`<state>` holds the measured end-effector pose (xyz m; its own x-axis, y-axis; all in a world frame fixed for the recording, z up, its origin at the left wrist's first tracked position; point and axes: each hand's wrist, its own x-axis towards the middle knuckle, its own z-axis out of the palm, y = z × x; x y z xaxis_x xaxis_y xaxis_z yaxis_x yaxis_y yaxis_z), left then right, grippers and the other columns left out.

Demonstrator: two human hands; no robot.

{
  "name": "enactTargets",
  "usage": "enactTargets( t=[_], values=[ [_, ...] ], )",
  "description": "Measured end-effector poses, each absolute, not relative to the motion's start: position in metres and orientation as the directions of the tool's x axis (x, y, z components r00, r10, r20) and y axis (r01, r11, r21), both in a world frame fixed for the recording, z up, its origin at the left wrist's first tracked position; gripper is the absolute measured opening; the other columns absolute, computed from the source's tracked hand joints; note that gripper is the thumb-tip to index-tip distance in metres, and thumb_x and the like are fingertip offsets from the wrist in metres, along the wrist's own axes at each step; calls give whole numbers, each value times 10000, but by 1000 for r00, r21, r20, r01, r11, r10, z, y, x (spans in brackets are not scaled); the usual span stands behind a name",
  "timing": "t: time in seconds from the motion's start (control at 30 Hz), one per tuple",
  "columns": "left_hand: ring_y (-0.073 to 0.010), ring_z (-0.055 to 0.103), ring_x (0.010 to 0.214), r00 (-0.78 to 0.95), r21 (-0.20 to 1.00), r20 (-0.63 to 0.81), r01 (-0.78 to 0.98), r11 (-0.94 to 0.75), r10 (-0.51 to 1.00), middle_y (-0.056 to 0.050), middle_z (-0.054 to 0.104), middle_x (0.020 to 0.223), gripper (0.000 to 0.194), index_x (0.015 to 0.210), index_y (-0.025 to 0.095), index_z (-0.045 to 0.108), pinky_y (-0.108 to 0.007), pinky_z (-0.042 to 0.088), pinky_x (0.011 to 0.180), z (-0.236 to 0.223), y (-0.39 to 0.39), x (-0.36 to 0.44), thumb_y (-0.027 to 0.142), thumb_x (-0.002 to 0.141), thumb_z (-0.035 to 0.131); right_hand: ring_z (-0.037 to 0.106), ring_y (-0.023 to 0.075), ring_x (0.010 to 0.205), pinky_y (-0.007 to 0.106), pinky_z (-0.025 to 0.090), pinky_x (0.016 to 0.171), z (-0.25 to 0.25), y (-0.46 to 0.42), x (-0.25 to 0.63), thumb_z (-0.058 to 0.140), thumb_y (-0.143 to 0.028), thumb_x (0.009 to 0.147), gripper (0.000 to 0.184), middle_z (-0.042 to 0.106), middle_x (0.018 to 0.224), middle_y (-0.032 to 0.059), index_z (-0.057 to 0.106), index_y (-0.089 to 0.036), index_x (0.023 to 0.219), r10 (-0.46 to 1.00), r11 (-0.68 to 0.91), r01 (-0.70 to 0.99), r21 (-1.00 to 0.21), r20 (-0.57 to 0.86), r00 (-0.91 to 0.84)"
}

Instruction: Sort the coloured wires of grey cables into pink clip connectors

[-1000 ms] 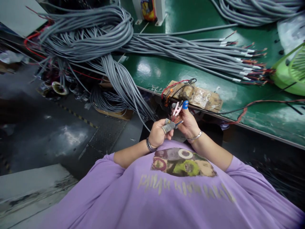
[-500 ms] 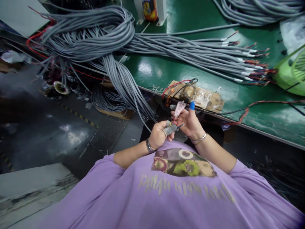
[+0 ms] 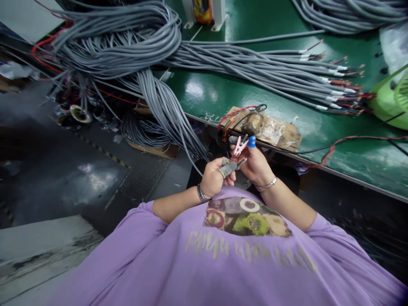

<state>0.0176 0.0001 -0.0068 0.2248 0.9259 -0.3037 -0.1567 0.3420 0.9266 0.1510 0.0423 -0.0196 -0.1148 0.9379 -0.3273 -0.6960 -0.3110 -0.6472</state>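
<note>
My left hand point(image 3: 217, 176) is closed around the end of a grey cable, with grey covers on its thumb and a finger. Thin coloured wires point(image 3: 242, 161) fan out beyond those fingertips. My right hand point(image 3: 255, 163), a blue cover on its thumb, grips a small pink clip point(image 3: 239, 146) shaped like a clothes peg. The clip's two arms stand apart at the top, while its lower end is close to a red wire by the left fingertips. Fingers hide exactly where clip and wire meet.
A wooden block point(image 3: 264, 129) with red and black leads lies at the edge of the green table point(image 3: 204, 91). Behind it stretches a bundle of grey cables point(image 3: 255, 68) with stripped ends. A green fan-like object point(image 3: 390, 100) is on the right; looped cables point(image 3: 149, 136) hang left.
The pink clip's arms were apart, then looked pressed together half a second ago, and are apart again now. My right hand has shifted slightly right; my left keeps hold of the cable.
</note>
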Motion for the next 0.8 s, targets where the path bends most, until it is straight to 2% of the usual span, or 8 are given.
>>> enactTargets(
  t=[0.1,0.3,0.63,0.8],
  values=[
    [-67,546,390,234,929,-288,-167,330,929,14,632,556,361,679,154,585,-168,346,374,-8,2,18,483,772,702,560,81,518,224,467,508,-18,46,150,735,-643,715,459,669,662,-18,657,-192,727,923,-349,-721,-599,-353,-153],
    [-67,544,386,233,931,-302,-137,338,925,18,624,547,353,679,153,586,-167,348,374,-13,2,17,471,782,697,570,86,540,221,488,532,-15,46,147,773,-599,704,429,686,665,-13,658,-188,748,915,-333,-756,-564,-388,-113],
    [-80,562,408,210,933,-302,-135,333,930,10,643,558,386,697,160,595,-174,390,397,-7,-8,10,523,741,718,581,113,551,244,493,521,-19,43,153,633,-776,697,575,701,702,14,648,-204,755,893,-421,-725,-546,-389,-227],
    [-83,564,413,167,940,-291,-132,313,942,13,645,561,403,730,166,596,-177,395,397,-6,-9,10,548,725,723,586,117,598,246,487,557,-12,40,155,739,-608,730,405,713,737,5,671,-214,799,916,-384,-707,-594,-343,-209]
  ],
)
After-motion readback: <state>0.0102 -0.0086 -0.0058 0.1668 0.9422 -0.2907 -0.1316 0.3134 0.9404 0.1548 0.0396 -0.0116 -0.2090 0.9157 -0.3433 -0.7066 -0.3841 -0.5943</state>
